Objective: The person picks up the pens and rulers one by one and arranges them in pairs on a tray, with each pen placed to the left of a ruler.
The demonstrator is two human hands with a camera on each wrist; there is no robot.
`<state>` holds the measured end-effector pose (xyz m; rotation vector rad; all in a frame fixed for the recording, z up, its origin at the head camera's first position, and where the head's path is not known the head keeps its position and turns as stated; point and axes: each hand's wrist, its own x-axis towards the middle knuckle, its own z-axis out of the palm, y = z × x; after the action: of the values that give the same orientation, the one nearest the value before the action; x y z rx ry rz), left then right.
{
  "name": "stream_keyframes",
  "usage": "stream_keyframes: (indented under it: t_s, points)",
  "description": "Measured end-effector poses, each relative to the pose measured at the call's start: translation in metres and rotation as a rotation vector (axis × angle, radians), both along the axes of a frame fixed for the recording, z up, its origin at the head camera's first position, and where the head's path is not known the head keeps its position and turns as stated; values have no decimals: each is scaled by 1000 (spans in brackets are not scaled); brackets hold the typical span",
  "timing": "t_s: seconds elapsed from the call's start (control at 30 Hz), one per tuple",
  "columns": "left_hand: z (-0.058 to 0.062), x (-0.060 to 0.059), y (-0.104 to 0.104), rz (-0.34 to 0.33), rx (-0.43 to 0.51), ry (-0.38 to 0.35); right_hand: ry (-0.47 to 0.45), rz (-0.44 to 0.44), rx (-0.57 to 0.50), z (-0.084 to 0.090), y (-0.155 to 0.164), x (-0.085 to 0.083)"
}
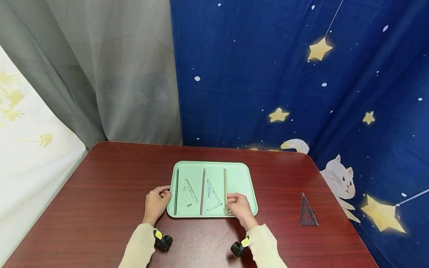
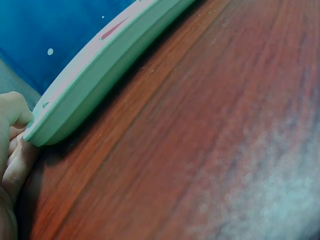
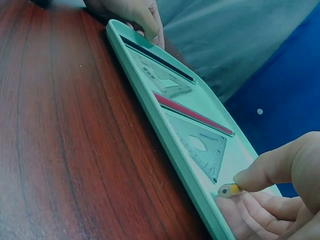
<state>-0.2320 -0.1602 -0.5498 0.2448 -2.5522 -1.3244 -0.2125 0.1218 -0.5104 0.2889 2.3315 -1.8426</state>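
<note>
- Mint-green plastic tray with rounded corners lies flat on the reddish-brown wood-grain table, near the middle of it.
- Three pencils lie lengthwise in the tray, well apart: a dark pencil near the left wall, a red pencil in the middle, and a light-brown wooden pencil towards the right.
- Two clear plastic set squares lie flat between the pencils: the left clear set square between the dark and red pencils, the right clear set square between the red and wooden pencils.
- The right hand rests at the tray's near right edge; in the right wrist view its thumb and forefinger pinch the near end of the wooden pencil, which sits just above the tray's rim.
- The left hand lies on the table at the tray's left edge; the left wrist view shows its curled fingers touching the tray's corner rim, with nothing gripped as far as can be seen.
- A dark smoky translucent set square lies alone on the table, well to the right of the tray.
- Both arms wear cream sleeves, each with a small black camera at the wrist.
- Behind the table hang a grey curtain and a dark blue cloth printed with yellow stars and a white cat.
</note>
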Motion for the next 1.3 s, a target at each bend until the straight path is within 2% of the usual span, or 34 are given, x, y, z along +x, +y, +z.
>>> stream_keyframes:
  t_s: [0.4, 0.73, 1.3]
  points:
    - [-1, -1, -1, -4, -8, 10, 58, -36, 160, 4, -10, 4]
    - [1, 1, -1, -10, -1, 4, 91, -52, 215, 1, -13, 6]
    - [-3, -1, 0, -1, -5, 25, 133, -56, 367, -1, -13, 3]
